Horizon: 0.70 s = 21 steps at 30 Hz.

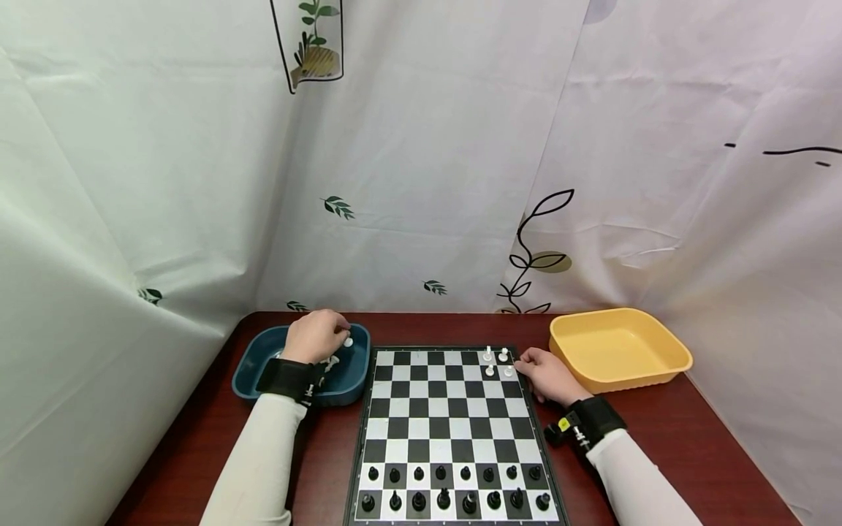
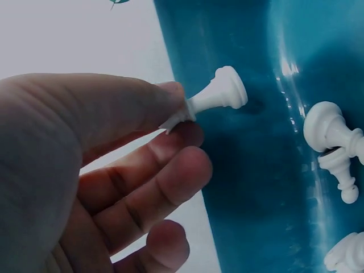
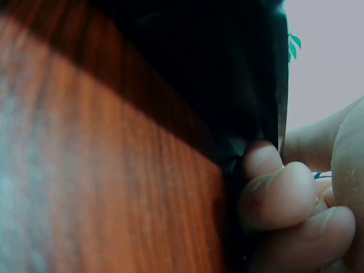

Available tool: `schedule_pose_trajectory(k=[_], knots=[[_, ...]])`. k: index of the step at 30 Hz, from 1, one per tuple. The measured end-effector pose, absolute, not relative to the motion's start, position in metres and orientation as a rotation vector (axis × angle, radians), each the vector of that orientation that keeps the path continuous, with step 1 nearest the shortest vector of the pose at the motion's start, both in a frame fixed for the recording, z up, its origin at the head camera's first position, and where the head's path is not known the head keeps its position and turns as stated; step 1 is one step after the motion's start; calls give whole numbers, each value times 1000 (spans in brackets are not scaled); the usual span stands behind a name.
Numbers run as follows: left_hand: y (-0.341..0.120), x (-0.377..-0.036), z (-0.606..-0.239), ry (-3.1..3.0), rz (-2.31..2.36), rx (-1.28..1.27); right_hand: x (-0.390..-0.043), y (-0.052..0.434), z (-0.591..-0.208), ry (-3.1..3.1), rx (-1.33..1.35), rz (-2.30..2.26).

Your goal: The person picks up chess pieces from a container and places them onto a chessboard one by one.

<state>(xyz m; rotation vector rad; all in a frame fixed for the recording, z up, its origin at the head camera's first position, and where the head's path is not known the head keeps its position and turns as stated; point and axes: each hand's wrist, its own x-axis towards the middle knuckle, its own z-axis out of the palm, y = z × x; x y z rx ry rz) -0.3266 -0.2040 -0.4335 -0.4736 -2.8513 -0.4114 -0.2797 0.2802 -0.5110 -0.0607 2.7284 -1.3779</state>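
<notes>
1. The table [image 1: 658, 438] carries the chessboard [image 1: 454, 431] at its middle, with the blue tray [image 1: 253, 376] just off the board's far-left corner and the yellow tray [image 1: 618, 347] off its far-right corner.

2. On the board, the black pieces [image 1: 454, 488] fill the two near rows. Four white pieces [image 1: 497, 362] stand in a cluster at the far-right corner; the other far squares are bare.

3. Your left hand [image 1: 316, 336] hovers over the blue tray. Your right hand [image 1: 549, 374] rests at the board's far-right edge, just beside the white cluster. So the left is the hand at the loose pieces, and the right is the one nearer the filled corner.

4. Your right fingers [image 3: 278, 193] are curled against the board's dark edge. I can't tell whether they hold anything.

5. Your left thumb and forefinger pinch a white pawn [image 2: 219, 95] by its base, the other fingers loosely curled below. Its long axis lies tilted, head pointing away from your palm, over the tray's blue floor. From this grip, the bare far squares lie to the right, across the tray's rim.

6. More white pieces [image 2: 335, 142] lie on their sides in the tray, near the held pawn but apart from it.
</notes>
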Motion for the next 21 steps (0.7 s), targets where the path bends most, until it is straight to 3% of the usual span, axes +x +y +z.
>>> schedule_pose_trajectory(k=[21], knots=[[-193, -323, -427, -2731, -397, -525, -279, 280, -510, 2707, -40, -1372]])
